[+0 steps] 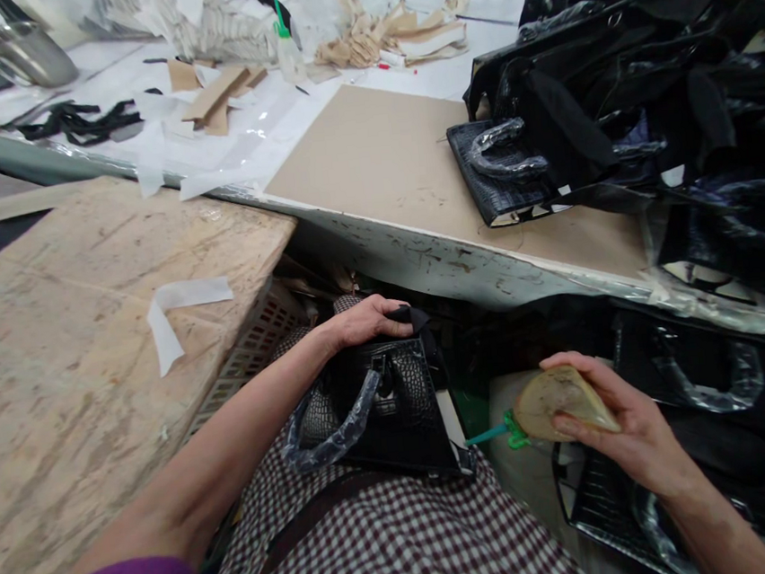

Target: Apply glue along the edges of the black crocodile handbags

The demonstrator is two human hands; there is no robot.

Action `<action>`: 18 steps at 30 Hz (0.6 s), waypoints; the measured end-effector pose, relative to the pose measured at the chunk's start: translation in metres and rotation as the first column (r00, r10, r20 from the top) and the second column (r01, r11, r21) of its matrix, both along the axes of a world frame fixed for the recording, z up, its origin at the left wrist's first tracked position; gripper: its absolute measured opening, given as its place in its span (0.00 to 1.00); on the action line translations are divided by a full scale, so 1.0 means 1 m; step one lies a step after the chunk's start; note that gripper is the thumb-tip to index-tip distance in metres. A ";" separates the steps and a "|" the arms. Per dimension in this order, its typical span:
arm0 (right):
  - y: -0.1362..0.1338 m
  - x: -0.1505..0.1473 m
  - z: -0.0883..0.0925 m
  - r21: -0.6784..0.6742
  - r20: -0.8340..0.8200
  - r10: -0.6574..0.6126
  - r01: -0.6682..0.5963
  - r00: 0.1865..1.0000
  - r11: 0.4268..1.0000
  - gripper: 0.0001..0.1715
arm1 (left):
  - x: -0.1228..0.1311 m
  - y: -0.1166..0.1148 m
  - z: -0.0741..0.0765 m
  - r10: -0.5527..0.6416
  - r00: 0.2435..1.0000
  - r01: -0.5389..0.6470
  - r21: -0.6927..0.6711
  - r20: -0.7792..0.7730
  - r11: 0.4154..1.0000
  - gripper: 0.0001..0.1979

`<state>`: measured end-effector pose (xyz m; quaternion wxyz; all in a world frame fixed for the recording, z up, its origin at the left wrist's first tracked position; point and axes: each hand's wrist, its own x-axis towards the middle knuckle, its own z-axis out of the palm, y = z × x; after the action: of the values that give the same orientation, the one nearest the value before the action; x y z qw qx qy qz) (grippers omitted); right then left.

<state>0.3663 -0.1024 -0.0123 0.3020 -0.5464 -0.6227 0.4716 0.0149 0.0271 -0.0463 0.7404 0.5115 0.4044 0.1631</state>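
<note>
On my lap, over a checked apron (407, 537), lies a black crocodile-patterned handbag (409, 388) with a plastic-wrapped handle (339, 440). My left hand (373, 318) grips the bag's black lining at its far edge, fingers closed on it. In my right hand (622, 422) is a squeeze glue bottle (560, 403), held tilted sideways, with a green collar and a thin teal nozzle. The nozzle's tip meets or nearly meets the pale strip (450, 416) along the bag's right side; I cannot tell whether it touches.
Black bags (621, 92) are heaped on the table at the right, over a beige board (383, 151). More bags (695, 437) lie below, beside my right arm. A worn wooden board (88, 315) stands at the left with a white paper strip (173, 321). Another nozzle bottle (289, 52) stands behind.
</note>
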 end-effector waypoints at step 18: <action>-0.009 0.002 -0.013 -0.230 -0.433 -0.517 0.464 0.739 0.856 0.27 | -0.020 -0.004 0.086 -0.010 0.986 0.108 0.603 -0.164 0.791 0.07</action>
<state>0.3681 -0.1117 -0.0250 0.5304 -0.5719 -0.3357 0.5281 -0.0049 0.0230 0.0397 0.5079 0.7458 0.3695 0.2220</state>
